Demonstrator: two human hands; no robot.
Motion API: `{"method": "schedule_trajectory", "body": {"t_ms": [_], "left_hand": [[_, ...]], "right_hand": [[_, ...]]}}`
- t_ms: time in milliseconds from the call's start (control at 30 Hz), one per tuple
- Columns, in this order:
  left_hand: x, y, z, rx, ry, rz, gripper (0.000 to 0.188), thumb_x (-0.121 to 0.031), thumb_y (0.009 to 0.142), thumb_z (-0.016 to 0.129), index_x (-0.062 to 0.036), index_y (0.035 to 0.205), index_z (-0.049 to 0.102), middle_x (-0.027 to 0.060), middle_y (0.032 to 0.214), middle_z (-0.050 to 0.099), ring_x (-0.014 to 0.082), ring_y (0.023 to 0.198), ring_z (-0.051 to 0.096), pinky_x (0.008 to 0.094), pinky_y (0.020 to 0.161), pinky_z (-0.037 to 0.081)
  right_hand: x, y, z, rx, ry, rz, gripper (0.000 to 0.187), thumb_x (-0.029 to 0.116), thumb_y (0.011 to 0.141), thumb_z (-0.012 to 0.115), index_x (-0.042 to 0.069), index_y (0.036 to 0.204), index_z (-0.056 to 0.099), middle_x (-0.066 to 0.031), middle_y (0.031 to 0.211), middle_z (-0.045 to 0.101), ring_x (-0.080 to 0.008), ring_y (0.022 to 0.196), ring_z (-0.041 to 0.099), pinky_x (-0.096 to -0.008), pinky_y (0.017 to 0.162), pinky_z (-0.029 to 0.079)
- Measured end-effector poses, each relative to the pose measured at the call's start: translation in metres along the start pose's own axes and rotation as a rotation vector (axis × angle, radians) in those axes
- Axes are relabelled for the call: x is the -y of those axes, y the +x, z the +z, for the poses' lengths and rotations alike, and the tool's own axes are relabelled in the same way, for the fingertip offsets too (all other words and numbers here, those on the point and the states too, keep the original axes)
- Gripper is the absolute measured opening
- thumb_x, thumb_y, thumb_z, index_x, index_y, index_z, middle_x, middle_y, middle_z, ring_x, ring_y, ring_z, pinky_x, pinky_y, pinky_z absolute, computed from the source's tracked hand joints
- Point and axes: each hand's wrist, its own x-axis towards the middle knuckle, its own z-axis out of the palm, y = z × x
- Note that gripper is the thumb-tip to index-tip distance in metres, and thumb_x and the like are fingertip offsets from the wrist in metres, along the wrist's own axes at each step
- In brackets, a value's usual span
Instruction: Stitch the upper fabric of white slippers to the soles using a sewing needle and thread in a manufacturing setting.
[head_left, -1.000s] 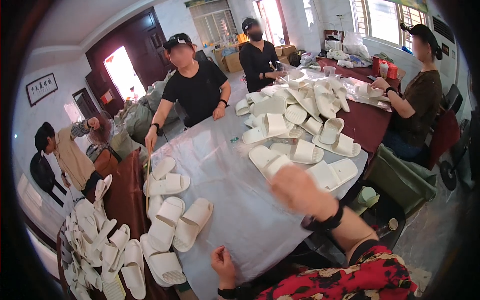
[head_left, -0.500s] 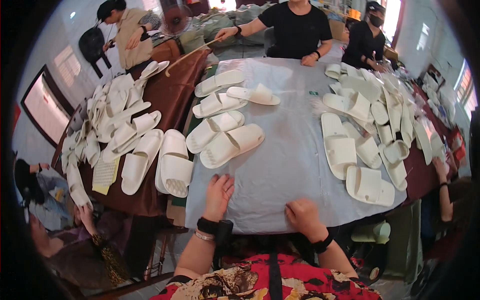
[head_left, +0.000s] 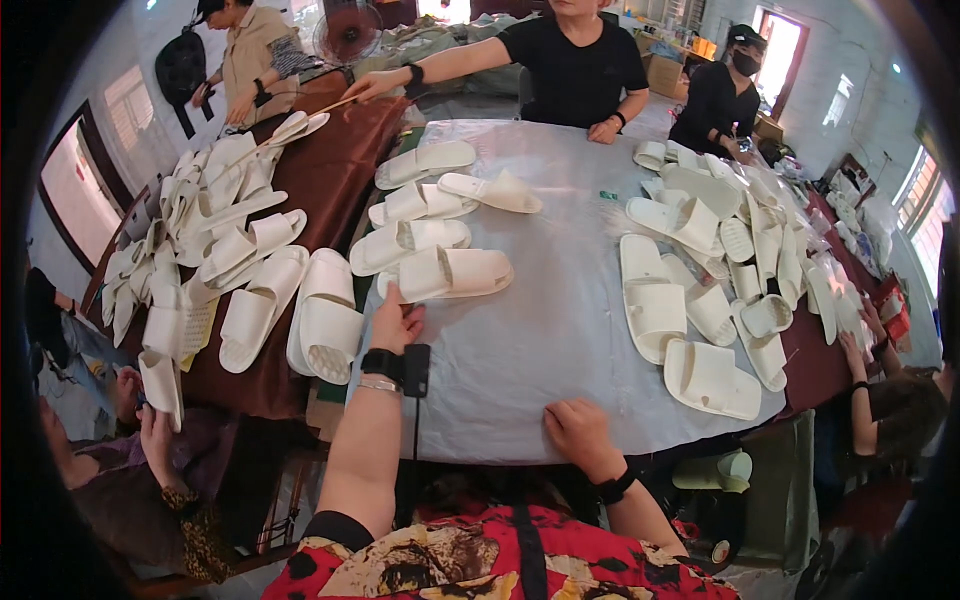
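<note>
My left hand [head_left: 396, 322] reaches forward on the grey-covered table [head_left: 510, 370]. Its fingertips touch the near edge of a white slipper [head_left: 470, 272] without closing round it, and the thumb is apart. That slipper lies nearly crosswise, closest to me in a column of white slippers. Just behind it are another slipper [head_left: 412, 243], one farther back [head_left: 425, 203] and a slipper pointing right [head_left: 505, 192]. My right hand [head_left: 580, 432], curled into a loose fist, rests near the table's front edge, with nothing visible in it.
Heaps of white slippers lie on the left [head_left: 235, 190] and right [head_left: 745, 215]. A person in black [head_left: 575, 70] across the table stretches a thin stick [head_left: 320, 110] over the left heap. Another person's hand [head_left: 155, 430] is at the lower left. A green bin [head_left: 785, 490] stands below right.
My left hand has moved forward to the nearest slipper, which has turned more level across the table. My right hand stays closed. The person opposite has extended the stick farther left.
</note>
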Motion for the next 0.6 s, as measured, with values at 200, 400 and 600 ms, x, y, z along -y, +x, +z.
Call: {"method": "schedule_trajectory", "body": {"t_ms": [200, 400, 600], "left_hand": [[-0.007, 0.051, -0.055, 0.036, 0.046, 0.049, 0.020, -0.017, 0.082, 0.066, -0.0050, 0.096, 0.059, 0.0083, 0.081, 0.066, 0.0192, 0.066, 0.065, 0.0291, 0.054, 0.049], [0.018, -0.022, -0.032, 0.235, -0.038, 0.107, 0.024, -0.010, 0.092, 0.055, -0.0011, 0.113, 0.049, 0.0124, 0.089, 0.065, 0.0196, 0.067, 0.066, 0.0255, 0.052, 0.055], [0.052, -0.106, -0.002, 0.362, -0.001, -0.003, 0.023, -0.010, 0.093, 0.052, -0.0091, 0.115, 0.048, 0.0058, 0.097, 0.061, 0.0141, 0.075, 0.059, 0.0287, 0.066, 0.050]], "right_hand": [[0.004, 0.001, 0.015, 0.035, -0.011, -0.028, 0.010, 0.016, 0.075, 0.066, 0.009, 0.074, 0.059, -0.0071, 0.065, 0.059, -0.0286, 0.060, 0.058, -0.0412, 0.054, 0.046], [0.002, -0.004, 0.009, -0.019, 0.063, 0.201, 0.021, 0.021, 0.081, 0.065, 0.008, 0.098, 0.062, -0.0111, 0.077, 0.062, -0.0311, 0.072, 0.060, -0.0413, 0.064, 0.048], [0.010, 0.017, -0.017, -0.102, 0.215, 0.153, 0.035, 0.018, 0.083, 0.064, 0.002, 0.113, 0.057, -0.0187, 0.100, 0.061, -0.0377, 0.093, 0.057, -0.0414, 0.078, 0.048]]}}
